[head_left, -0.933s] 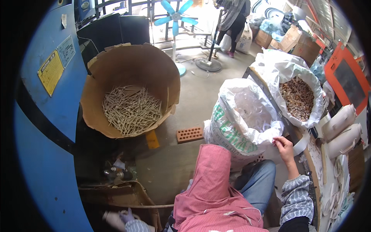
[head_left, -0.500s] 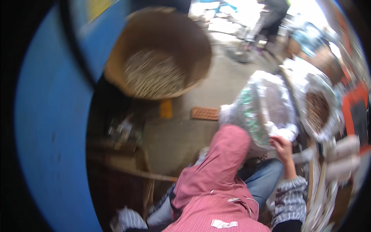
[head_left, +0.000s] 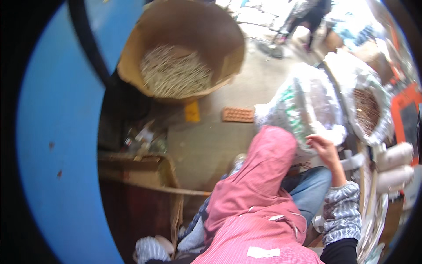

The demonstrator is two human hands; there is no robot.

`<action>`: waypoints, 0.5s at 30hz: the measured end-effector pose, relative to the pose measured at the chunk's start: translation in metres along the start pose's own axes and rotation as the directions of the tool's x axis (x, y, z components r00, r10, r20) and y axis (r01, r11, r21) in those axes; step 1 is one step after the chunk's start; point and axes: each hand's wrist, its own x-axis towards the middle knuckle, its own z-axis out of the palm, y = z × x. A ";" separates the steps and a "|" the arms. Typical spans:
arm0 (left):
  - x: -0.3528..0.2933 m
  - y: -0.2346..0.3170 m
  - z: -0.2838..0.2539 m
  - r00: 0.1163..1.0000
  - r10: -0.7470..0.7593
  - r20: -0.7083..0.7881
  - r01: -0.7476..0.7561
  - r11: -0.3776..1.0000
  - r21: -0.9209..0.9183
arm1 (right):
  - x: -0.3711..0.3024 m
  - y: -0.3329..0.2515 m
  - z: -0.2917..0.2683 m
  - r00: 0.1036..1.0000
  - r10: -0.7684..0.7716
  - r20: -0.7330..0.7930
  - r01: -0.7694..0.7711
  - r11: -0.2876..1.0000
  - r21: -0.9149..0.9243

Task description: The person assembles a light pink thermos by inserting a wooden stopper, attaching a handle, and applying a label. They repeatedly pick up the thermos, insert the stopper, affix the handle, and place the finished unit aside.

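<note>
My right hand (head_left: 326, 152) reaches forward to a white plastic bag (head_left: 288, 105) with green marks, standing ahead and to the right. Its bent fingertips close on the bag's near lip; what lies between them is too small to make out. At the lower left, a grey patterned sleeve covers my left arm. Only a sliver of my left hand (head_left: 164, 243) shows beside an open cardboard box (head_left: 178, 211), and its fingers are hidden. A pink striped garment (head_left: 250, 207) covers my front and one leg.
A large brown drum (head_left: 228, 61) holding thin pale sticks stands ahead left, near a blue panel (head_left: 57, 132). An orange perforated brick (head_left: 238, 115) lies on the floor. Another white bag (head_left: 384, 127) contains brown pieces. White rolls (head_left: 393, 178) lie right. A person (head_left: 307, 20) stands far off.
The whole view has shifted, so the drum, brick and bags appear higher. My right hand stays at the bag's lip. More of the box at the lower left and a sliver of my left hand show.
</note>
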 end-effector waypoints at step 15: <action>-0.016 -0.011 -0.018 0.989 -0.125 -0.078 0.125 0.992 -0.005 | -0.015 0.042 0.001 0.999 0.032 0.022 -0.036 0.979 0.200</action>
